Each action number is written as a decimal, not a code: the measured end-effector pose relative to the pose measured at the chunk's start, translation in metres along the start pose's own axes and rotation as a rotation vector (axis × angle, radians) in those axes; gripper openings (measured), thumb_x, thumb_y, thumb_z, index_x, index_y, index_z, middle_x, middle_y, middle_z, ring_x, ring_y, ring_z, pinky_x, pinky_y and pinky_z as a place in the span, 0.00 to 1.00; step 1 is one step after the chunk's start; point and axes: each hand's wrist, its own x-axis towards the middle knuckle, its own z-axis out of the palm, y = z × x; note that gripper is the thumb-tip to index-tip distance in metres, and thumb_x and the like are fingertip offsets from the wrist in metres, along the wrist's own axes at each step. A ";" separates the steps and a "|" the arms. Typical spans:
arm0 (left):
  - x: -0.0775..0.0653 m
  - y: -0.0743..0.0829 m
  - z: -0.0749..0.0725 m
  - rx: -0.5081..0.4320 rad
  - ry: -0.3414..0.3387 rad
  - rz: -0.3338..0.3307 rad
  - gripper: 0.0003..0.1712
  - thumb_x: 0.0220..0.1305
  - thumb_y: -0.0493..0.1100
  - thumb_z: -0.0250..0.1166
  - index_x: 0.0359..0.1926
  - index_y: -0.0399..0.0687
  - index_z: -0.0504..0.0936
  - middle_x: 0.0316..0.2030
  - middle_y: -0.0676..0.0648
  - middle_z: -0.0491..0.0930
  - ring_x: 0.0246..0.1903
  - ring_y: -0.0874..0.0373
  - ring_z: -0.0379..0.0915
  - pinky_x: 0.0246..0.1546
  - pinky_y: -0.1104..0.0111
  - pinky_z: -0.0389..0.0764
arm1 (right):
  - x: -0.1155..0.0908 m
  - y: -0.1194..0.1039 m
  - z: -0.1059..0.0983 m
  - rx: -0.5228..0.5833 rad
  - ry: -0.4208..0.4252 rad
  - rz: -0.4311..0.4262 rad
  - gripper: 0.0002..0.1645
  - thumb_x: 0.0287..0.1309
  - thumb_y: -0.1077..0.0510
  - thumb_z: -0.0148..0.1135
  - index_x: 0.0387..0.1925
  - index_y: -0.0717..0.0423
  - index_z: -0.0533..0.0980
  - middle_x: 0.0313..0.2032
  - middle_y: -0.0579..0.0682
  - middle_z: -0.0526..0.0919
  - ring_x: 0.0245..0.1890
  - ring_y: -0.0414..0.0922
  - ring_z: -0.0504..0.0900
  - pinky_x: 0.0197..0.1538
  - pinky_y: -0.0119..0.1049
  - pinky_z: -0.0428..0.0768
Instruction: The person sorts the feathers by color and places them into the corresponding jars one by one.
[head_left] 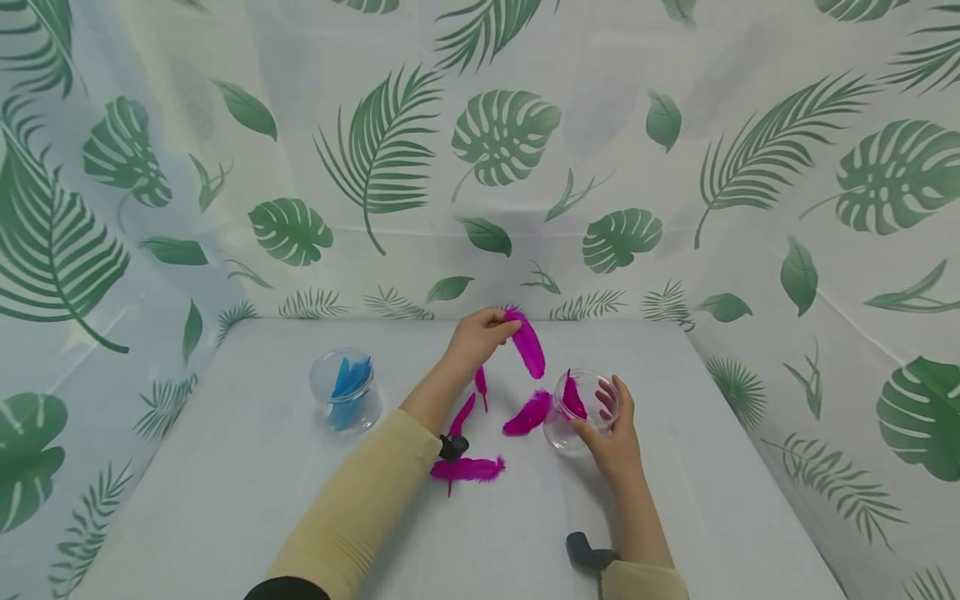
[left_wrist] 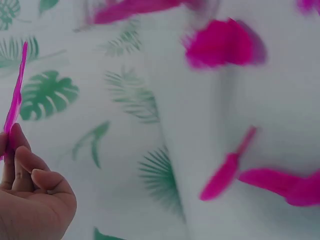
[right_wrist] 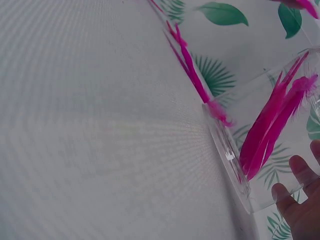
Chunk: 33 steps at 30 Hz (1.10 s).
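Observation:
My left hand (head_left: 476,337) pinches a magenta feather (head_left: 529,350) between thumb and fingertips, raised above the far part of the table. The left wrist view shows this feather (left_wrist: 16,100) nearly edge-on. To its right, my right hand (head_left: 618,442) grips a clear jar (head_left: 562,437) round its side. Magenta feathers (right_wrist: 270,120) stand inside that jar, leaning on its wall. Just left of the jar lies a loose magenta feather (head_left: 527,414). More magenta feathers (head_left: 468,469) lie near and partly behind my left forearm.
A second clear jar (head_left: 322,392) holding blue feathers (head_left: 349,383) stands on the left of the white table (head_left: 225,492). Behind the table's far edge hangs a leaf-printed sheet (head_left: 412,275), which also rises at both sides.

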 end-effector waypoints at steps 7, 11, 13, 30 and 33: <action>-0.016 0.034 0.018 -0.058 -0.045 0.097 0.13 0.63 0.57 0.67 0.38 0.55 0.83 0.34 0.53 0.82 0.41 0.57 0.77 0.48 0.60 0.79 | 0.002 0.002 0.001 0.009 0.006 -0.015 0.63 0.53 0.49 0.74 0.76 0.29 0.40 0.75 0.46 0.57 0.75 0.50 0.58 0.74 0.58 0.60; -0.022 0.038 0.033 0.021 -0.026 0.113 0.12 0.63 0.56 0.67 0.40 0.56 0.83 0.38 0.55 0.83 0.43 0.58 0.78 0.47 0.62 0.83 | 0.004 0.003 0.001 0.019 0.003 -0.015 0.64 0.52 0.51 0.74 0.76 0.28 0.40 0.76 0.46 0.56 0.75 0.50 0.57 0.74 0.57 0.59; -0.024 0.034 0.042 0.051 -0.014 0.103 0.11 0.64 0.56 0.67 0.41 0.58 0.83 0.39 0.56 0.83 0.44 0.59 0.78 0.47 0.62 0.84 | 0.004 0.004 0.002 0.020 0.002 -0.012 0.64 0.52 0.51 0.74 0.76 0.28 0.40 0.76 0.46 0.56 0.75 0.50 0.57 0.74 0.57 0.59; -0.038 -0.021 0.101 0.248 -0.045 0.140 0.15 0.64 0.59 0.65 0.45 0.59 0.85 0.54 0.53 0.78 0.52 0.57 0.76 0.52 0.67 0.81 | -0.008 -0.019 -0.001 0.019 0.008 -0.073 0.59 0.56 0.58 0.71 0.78 0.44 0.42 0.75 0.57 0.56 0.74 0.58 0.58 0.74 0.60 0.58; -0.029 -0.028 0.085 0.258 -0.056 0.160 0.21 0.68 0.64 0.58 0.52 0.61 0.83 0.55 0.54 0.78 0.53 0.57 0.76 0.52 0.65 0.80 | -0.004 -0.009 0.000 0.012 0.008 -0.046 0.61 0.54 0.55 0.73 0.78 0.38 0.42 0.76 0.54 0.56 0.75 0.56 0.58 0.73 0.61 0.58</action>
